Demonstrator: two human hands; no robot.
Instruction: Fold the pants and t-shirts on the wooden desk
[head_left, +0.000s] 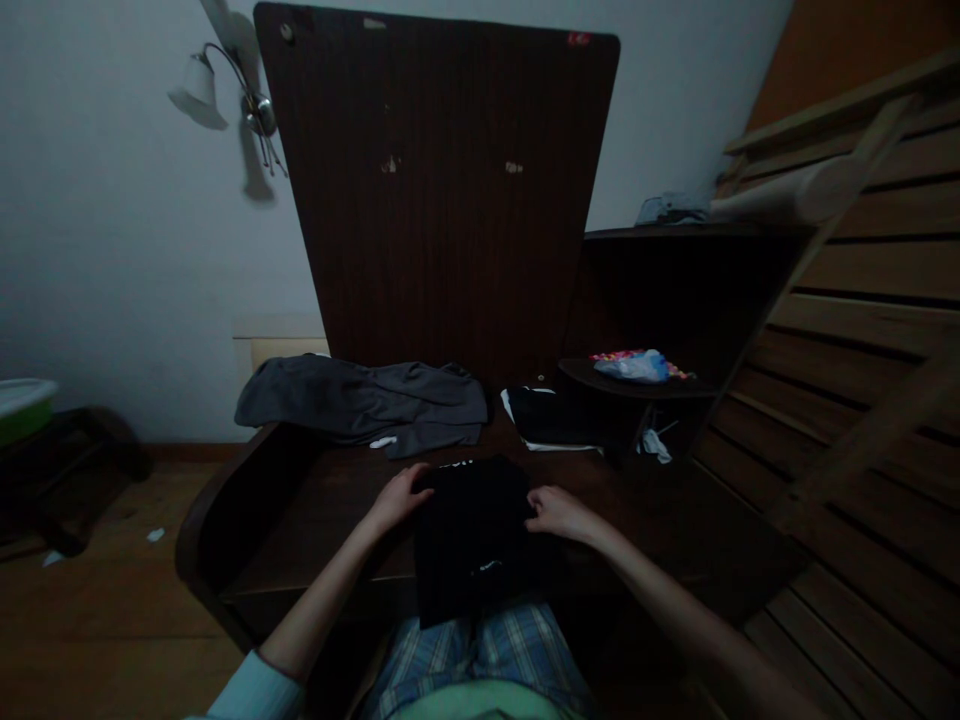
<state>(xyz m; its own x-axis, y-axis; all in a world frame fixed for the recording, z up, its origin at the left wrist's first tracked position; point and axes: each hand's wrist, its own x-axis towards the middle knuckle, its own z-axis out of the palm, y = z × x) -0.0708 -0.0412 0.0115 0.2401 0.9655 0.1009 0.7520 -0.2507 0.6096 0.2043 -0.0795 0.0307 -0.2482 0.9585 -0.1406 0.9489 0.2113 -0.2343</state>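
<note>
A black garment (476, 525) with small white print lies in front of me on the dark wooden desk (315, 520). Its near end hangs over the front edge, just above my lap. On its left side, near the far corner, my left hand (399, 497) is closed on the fabric's edge. Across from it my right hand (561, 513) pinches the right edge with curled fingers. The exact kind of garment is hard to make out in the dim light.
A dark grey garment (367, 395) lies along the desk's back left. Folded black-and-white cloth (551, 420) sits at the back. A plastic bag (634, 367) rests on the small shelf at right. Wooden slats (862, 360) stand on the right, and a tall dark panel (450, 200) rises behind.
</note>
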